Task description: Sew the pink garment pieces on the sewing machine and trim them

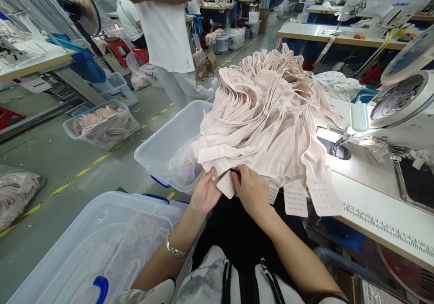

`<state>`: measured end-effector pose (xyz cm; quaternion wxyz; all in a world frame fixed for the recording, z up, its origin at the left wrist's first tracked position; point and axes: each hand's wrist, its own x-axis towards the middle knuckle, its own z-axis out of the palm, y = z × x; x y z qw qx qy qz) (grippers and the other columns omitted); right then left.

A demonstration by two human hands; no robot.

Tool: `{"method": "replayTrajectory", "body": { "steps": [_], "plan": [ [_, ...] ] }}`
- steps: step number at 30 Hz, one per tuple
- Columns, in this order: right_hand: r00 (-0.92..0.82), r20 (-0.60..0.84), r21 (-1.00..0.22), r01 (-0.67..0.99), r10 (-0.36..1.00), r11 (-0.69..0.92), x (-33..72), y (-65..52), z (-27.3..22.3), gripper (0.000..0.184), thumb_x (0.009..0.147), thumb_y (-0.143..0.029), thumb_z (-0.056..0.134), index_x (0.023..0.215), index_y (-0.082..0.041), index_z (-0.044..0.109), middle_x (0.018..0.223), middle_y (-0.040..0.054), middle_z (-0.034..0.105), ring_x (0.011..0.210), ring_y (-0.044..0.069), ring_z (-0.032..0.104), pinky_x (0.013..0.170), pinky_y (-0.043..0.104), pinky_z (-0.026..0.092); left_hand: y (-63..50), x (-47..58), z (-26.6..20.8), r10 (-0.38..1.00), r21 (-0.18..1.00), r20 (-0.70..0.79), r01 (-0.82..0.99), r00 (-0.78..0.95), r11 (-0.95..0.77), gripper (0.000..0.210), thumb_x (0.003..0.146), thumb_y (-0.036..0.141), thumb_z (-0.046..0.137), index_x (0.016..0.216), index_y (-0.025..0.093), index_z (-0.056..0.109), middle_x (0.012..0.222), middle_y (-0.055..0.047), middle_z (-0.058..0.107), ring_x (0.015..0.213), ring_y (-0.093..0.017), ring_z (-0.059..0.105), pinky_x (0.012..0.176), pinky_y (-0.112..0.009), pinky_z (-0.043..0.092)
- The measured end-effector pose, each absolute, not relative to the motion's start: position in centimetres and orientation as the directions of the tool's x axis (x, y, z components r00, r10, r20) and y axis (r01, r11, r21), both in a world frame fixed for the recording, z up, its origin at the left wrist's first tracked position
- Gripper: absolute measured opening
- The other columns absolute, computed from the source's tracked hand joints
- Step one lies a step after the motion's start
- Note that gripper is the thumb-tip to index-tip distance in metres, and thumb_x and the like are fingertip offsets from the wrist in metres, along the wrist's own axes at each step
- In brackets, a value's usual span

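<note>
Pale pinkish-beige garments (261,100) lie in a thick heap on the bench (376,195), covering its left end and spilling over the near edge. The cloth is soft and matt, layered in long curving folds, with narrow edgings, lacy patches and a ruffled crest towards the far edge. Flat tabs (295,200) with rounded corners dangle over the near edge, marked with rows of tiny stitches or fastenings.

At the heap's near left corner, the right hand (251,190) has its fingers (244,172) curled closely round a small dark tool (234,170), mostly hidden, just above a loose tab (226,185). The left hand (207,193) is loosely cupped, palm turned up, at that tab's left side; I cannot tell whether its fingers pinch the cloth.

A white sewing machine (400,100) stands to the heap's right, and a printed ruler (383,225) runs along the near edge. Beyond the bench's left end sits a translucent tub (158,139).
</note>
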<state>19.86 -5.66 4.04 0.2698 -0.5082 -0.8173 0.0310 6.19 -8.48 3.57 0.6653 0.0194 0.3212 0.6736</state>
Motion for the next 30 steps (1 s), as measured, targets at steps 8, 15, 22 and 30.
{"method": "replayTrajectory", "body": {
  "steps": [8,15,22,30],
  "plan": [
    [-0.298,0.214,-0.697,0.621,0.930,0.359,20.2,-4.3,4.6,0.013,0.097,-0.031,0.053,0.093,-0.022,0.061,0.079,0.0006,0.073,0.066,0.018,0.068,0.059,0.027,0.042,-9.4,8.0,0.6,0.935,0.591,-0.344,-0.756,0.081,0.283,0.038,0.069,0.014,0.084,0.106,0.014,0.073,0.108,-0.010,0.076,0.118,-0.030,0.066,0.107,-0.039,0.048],
    [-0.219,0.410,-0.718,0.521,0.885,0.461,21.1,-5.9,5.0,0.022,0.097,-0.038,0.053,0.103,-0.019,0.061,0.083,0.0034,0.073,0.071,0.017,0.069,0.063,0.026,0.050,-7.3,6.2,1.4,0.924,0.633,-0.316,-0.773,-0.215,0.036,0.028,0.071,0.016,0.077,0.098,0.017,0.075,0.101,-0.006,0.078,0.100,-0.023,0.071,0.099,-0.038,0.053],
    [-0.247,0.532,-0.475,0.705,0.810,0.527,21.1,-6.7,4.5,0.027,0.103,-0.037,0.046,0.100,-0.017,0.063,0.078,0.0040,0.072,0.065,0.016,0.069,0.053,0.025,0.039,-7.0,5.6,2.9,0.867,0.791,-0.212,-0.600,-0.451,-0.118,0.027,0.064,0.021,0.085,0.089,0.015,0.078,0.100,-0.008,0.079,0.123,-0.029,0.063,0.112,-0.038,0.043],
    [-0.257,0.466,-0.467,0.741,0.847,0.482,21.3,-7.0,4.5,0.029,0.102,-0.038,0.045,0.103,-0.017,0.064,0.082,0.0050,0.074,0.068,0.018,0.070,0.054,0.027,0.039,-7.5,6.2,3.2,0.898,0.675,-0.272,-0.734,-0.346,-0.078,0.035,0.078,0.014,0.076,0.112,0.020,0.074,0.101,-0.006,0.079,0.112,-0.028,0.070,0.106,-0.046,0.051]
  ]
}}
